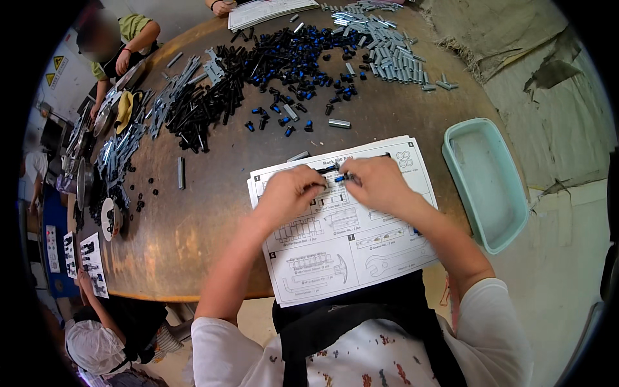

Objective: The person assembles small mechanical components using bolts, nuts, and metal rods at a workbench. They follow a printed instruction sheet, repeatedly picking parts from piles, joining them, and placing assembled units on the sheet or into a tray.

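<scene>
White, printed sheets (pixel 309 267) lie in a stack at the near edge of the brown table (pixel 222 219), just beyond the dark apron (pixel 361 326) of the wearer whose view I follow from afar. Line drawings of hardware cover the top page.

Over the far half of that page I see both hands at work. The right hand (pixel 375 184) has thumb and fingertips clamped on a black bolt with a blue band (pixel 341 179), which sits in the gap between the hands, pointing left. The left hand (pixel 288 192) faces it with fingers bent and tips drawn in; I cannot tell whether they grip anything. A longer dark piece (pixel 329 169) shows just beyond the fingertips.

To the right of the sheets I have a pale green bin (pixel 465 200); well to the left, a white bowl (pixel 108 226) near scattered small black rings (pixel 140 205). A lone metal sleeve (pixel 180 173) lies between bowl and sheets.

Farther out, long black bolts (pixel 200 116) are heaped on the left, blue-banded bolts (pixel 290 58) in the middle, silver sleeves (pixel 396 61) on the right. At the far left a co-worker in a green top (pixel 133 29) leans in.
</scene>
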A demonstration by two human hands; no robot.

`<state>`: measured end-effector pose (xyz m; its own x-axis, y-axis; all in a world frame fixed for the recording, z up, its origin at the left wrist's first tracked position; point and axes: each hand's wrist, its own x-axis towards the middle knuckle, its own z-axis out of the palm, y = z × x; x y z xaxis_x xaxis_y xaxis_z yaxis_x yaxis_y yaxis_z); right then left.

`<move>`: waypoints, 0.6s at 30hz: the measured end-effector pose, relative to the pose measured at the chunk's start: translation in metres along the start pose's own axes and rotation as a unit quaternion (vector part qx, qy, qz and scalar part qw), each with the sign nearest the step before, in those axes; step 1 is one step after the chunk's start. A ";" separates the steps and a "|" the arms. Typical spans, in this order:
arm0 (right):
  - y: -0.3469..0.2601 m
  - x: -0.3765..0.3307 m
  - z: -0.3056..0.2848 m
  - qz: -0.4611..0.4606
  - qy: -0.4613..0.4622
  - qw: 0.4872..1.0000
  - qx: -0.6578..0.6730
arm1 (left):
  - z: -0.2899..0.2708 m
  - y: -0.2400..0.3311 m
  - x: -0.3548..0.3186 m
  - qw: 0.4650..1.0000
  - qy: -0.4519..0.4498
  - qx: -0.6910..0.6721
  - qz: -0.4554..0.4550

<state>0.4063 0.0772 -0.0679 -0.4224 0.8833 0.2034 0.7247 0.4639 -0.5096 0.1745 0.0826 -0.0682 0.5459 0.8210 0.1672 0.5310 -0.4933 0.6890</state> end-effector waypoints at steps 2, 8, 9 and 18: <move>0.000 -0.006 0.013 -0.011 -0.011 0.999 -0.036 | 0.009 0.003 -0.008 0.999 0.013 0.047 -0.009; -0.008 -0.002 0.021 0.005 -0.044 0.996 -0.072 | 0.028 0.021 -0.017 0.982 0.084 0.117 -0.120; -0.008 -0.001 0.022 -0.001 -0.039 0.997 -0.068 | 0.032 0.017 -0.016 0.982 0.092 0.117 -0.119; -0.001 0.010 0.008 0.032 0.004 0.999 -0.043 | 0.017 0.018 -0.009 0.978 0.127 0.078 -0.148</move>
<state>0.3970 0.0849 -0.0717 -0.3695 0.9116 0.1803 0.7945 0.4105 -0.4474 0.1907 0.0613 -0.0693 0.1854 0.9696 0.1598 0.7451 -0.2447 0.6205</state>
